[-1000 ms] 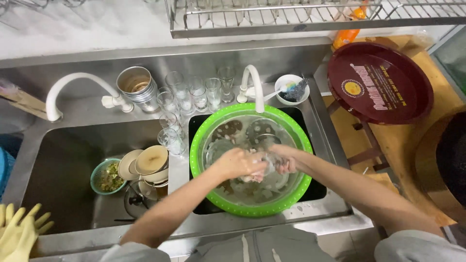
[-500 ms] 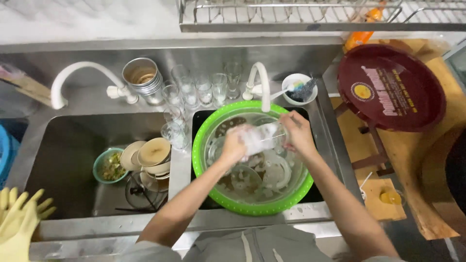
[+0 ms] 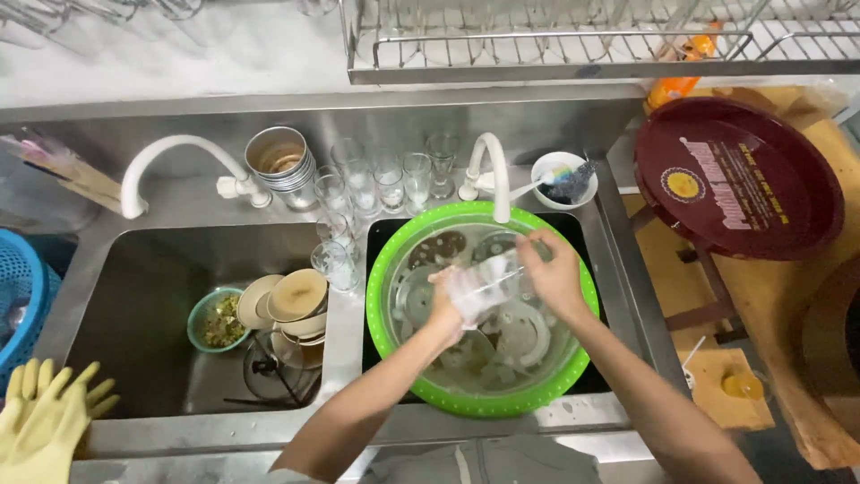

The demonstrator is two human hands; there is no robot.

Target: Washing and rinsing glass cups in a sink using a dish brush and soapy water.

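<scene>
Both my hands are over a round green basin (image 3: pixel 387 332) of water that sits in the right sink bowl. A clear drinking glass (image 3: pixel 488 282), lying sideways and soapy, is held between them. My left hand (image 3: pixel 446 303) wraps its lower end; my right hand (image 3: pixel 554 273) grips the upper end near the rim. Plates and other dishes lie under the water in the basin (image 3: pixel 520 341). A white tap (image 3: pixel 491 175) curves over the basin's far edge.
Several clean glasses (image 3: pixel 376 184) and a metal cup stack (image 3: pixel 279 161) stand on the ledge behind the sinks. Dirty bowls (image 3: pixel 291 300) fill the left sink. Yellow rubber gloves (image 3: pixel 49 421) lie at front left. A dark red round tray (image 3: pixel 735 179) rests on the right; a wire rack (image 3: pixel 582 40) hangs above.
My hands lifted the glass out of the basin water and moved it toward the tap, turning it sideways between them. The view shifted slightly right.
</scene>
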